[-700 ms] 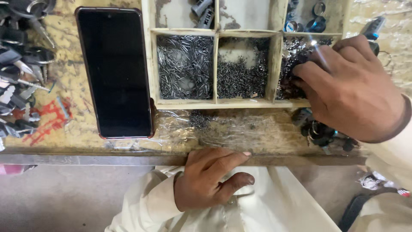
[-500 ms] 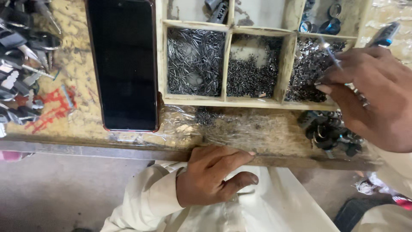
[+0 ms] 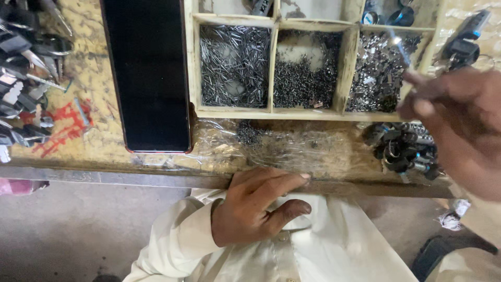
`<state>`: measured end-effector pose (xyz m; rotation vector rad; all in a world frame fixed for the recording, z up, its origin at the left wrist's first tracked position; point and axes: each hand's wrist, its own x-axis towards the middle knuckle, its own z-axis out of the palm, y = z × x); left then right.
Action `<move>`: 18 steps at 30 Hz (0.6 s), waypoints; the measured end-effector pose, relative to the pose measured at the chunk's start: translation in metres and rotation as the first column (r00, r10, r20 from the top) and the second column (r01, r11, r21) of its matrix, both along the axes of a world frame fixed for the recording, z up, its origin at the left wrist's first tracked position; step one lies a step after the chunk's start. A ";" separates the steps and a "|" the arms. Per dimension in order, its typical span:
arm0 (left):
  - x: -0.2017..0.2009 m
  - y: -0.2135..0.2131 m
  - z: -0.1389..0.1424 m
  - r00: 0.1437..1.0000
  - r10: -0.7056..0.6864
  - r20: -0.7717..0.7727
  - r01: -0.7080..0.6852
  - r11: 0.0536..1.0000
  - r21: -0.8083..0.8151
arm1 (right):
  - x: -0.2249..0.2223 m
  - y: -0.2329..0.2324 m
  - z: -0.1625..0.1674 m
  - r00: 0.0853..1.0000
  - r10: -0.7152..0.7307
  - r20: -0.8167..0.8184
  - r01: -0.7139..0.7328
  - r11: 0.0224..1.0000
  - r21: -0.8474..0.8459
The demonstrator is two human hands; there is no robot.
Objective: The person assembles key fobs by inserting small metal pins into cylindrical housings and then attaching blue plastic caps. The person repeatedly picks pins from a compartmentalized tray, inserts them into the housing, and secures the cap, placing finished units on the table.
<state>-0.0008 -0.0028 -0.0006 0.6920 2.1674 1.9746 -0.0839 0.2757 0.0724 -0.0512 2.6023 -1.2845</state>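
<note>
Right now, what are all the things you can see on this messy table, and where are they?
Wooden tray: one, pale, top middle, with compartments.
Thin pins: a heap, silvery, left compartment.
Small dark bits: a heap, middle compartment.
Shiny metal bits: a heap, right compartment.
Phone: one, black, screen dark, left of the tray.
Keys: a pile, grey and black, far left.
Dark round parts: a cluster, below the tray's right corner.
Left hand: at the table edge, holding nothing.
Right hand: blurred, pinching a thin metal tool over the right compartment.
</note>
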 end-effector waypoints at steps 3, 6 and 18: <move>0.006 0.003 0.005 0.983 0.029 0.180 -0.058 0.986 0.156 | 0.040 -0.029 0.017 0.984 0.159 -0.084 -0.156 0.987 0.038; 0.018 0.006 0.012 0.844 -0.280 0.458 0.107 0.924 0.368 | 0.139 -0.059 0.003 0.975 0.084 -0.205 -0.041 0.978 0.206; 0.040 0.011 0.010 0.435 -0.387 0.813 -0.483 0.661 0.574 | 0.091 -0.059 -0.015 0.997 -0.047 -0.060 0.037 0.988 -0.151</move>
